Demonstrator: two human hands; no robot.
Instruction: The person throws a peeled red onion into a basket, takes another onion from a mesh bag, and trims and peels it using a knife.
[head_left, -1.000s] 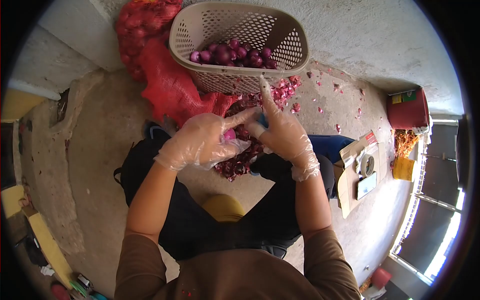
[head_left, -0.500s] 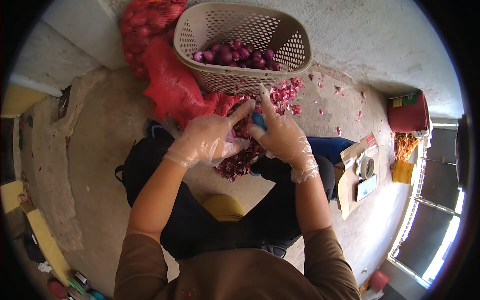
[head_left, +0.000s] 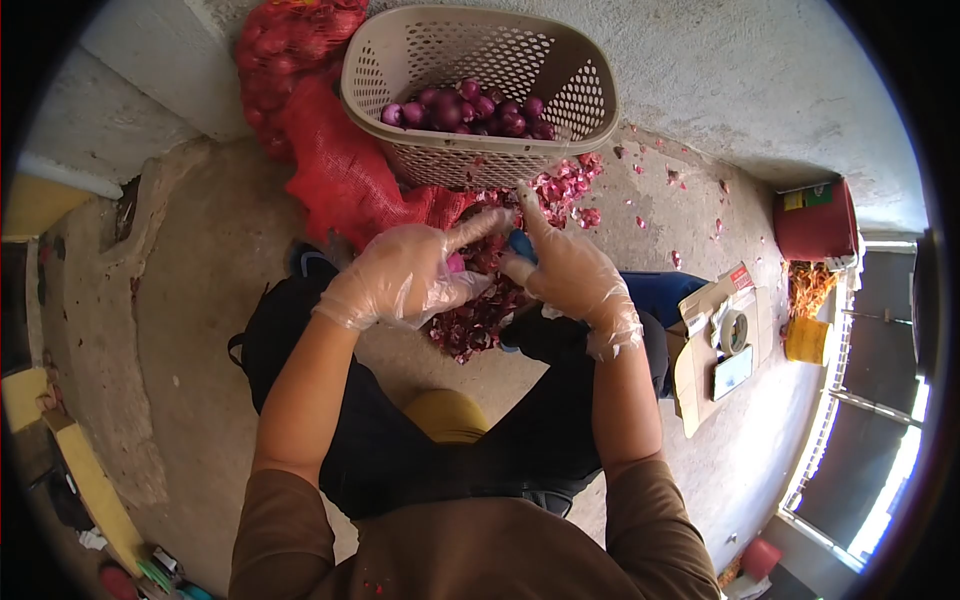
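My left hand (head_left: 395,275), in a clear plastic glove, is closed around an onion (head_left: 456,263); only a bright pink patch of it shows between the fingers. Facing it, my gloved right hand (head_left: 575,275) grips a small tool with a blue handle (head_left: 520,243), its index finger stretched along it. The tool's working end is hidden or too small to make out. Below both hands a heap of purple onion skins (head_left: 470,325) lies on the floor. Just beyond them stands a beige perforated basket (head_left: 480,150) holding several peeled purple onions (head_left: 465,108).
A red mesh sack (head_left: 345,165) of onions slumps left of the basket, against the wall. On the right, a cardboard piece (head_left: 690,385) carries a tape roll (head_left: 734,333) and a phone (head_left: 732,373). Farther right is a red bin (head_left: 815,230). Loose skins dot the floor.
Both hands stay close together and have shifted only slightly, the left one a little to the left. The view has moved a touch; the onion's pink patch shows somewhat more clearly.
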